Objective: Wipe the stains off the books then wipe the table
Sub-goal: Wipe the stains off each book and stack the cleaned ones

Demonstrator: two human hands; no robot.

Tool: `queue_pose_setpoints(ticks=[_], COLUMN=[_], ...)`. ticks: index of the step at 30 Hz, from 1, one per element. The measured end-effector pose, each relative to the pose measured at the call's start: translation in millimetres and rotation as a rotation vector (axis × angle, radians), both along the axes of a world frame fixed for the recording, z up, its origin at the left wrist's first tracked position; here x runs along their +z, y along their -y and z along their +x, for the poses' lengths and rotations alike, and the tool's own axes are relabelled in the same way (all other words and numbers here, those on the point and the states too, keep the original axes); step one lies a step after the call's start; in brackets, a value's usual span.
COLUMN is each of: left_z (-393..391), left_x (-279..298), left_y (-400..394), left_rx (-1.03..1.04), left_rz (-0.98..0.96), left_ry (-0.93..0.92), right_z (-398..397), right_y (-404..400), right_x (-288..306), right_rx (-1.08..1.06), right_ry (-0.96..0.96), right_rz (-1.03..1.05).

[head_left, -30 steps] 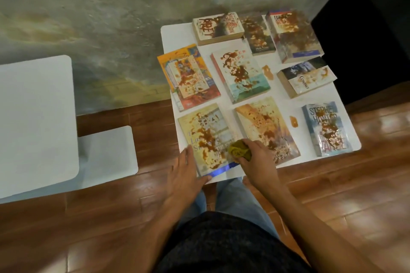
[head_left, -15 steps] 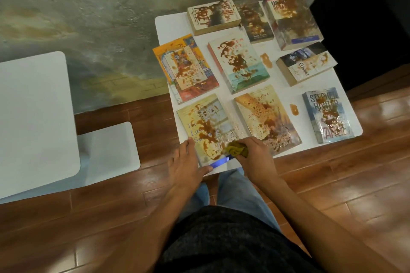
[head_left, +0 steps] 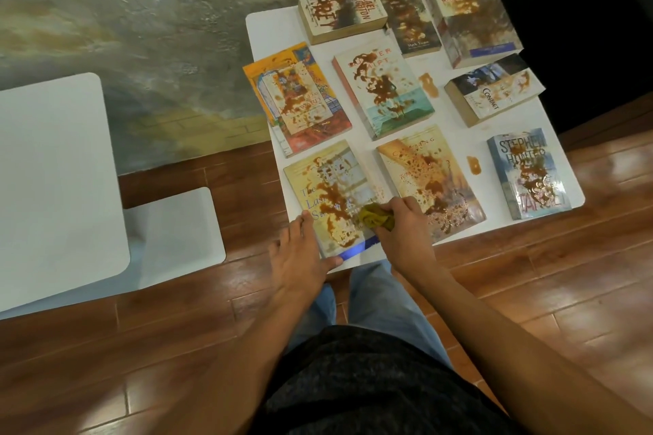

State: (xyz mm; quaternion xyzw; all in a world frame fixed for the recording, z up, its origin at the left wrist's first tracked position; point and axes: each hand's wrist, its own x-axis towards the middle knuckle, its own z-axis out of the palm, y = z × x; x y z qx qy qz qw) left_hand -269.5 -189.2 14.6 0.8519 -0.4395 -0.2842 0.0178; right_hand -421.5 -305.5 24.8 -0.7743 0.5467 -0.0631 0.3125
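Note:
Several paperback books smeared with brown stains lie flat on a small white table (head_left: 268, 25). Nearest me at the front left is a pale yellow book (head_left: 332, 194). My left hand (head_left: 300, 254) holds its near left corner, thumb at the lower edge and fingers along its side. My right hand (head_left: 403, 229) grips a crumpled yellow cloth (head_left: 374, 217) pressed onto that book's lower right part. Beside it lies an orange-toned book (head_left: 427, 184), also stained. Brown blotches (head_left: 473, 164) mark the bare tabletop between books.
A blue book (head_left: 528, 175) sits at the front right corner. More stained books (head_left: 383, 88) fill the middle and back rows. A second white table (head_left: 53, 169) stands to the left over a wooden floor. A rough grey wall runs behind.
The view has tilted slightly. My right hand with the cloth has shifted a little left and up across the yellow book's lower part. My left hand stays at the book's corner.

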Motion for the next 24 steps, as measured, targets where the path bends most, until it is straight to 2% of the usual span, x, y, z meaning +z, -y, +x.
queue_pose_setpoints(ticks=[6, 11, 17, 22, 24], left_z=[-0.1, -0.5, -0.5, -0.2, 0.3], left_x=[0.0, -2.1, -1.7, -2.7, -2.6], left_y=[0.6, 0.1, -1.2, -2.0, -2.5], left_rx=[0.002, 0.02, 0.026, 0.032, 0.024], left_rz=[0.0, -0.017, -0.03, -0.049, -0.049], left_ry=[0.005, -0.01, -0.003, -0.012, -0.005], right_z=[-1.8, -2.2, 2.4, 11.1, 21.7], right_y=[-23.0, -5.4, -21.1, -8.1, -16.0], right_x=[-4.5, -3.7, -3.0, 1.5, -0.2], right_rx=[0.16, 0.064, 0.234, 0.153, 0.202], right_ry=[0.015, -0.006, -0.027, -0.032, -0.005], right_rz=[0.059, 0.014, 0.041, 0.024, 0.045])
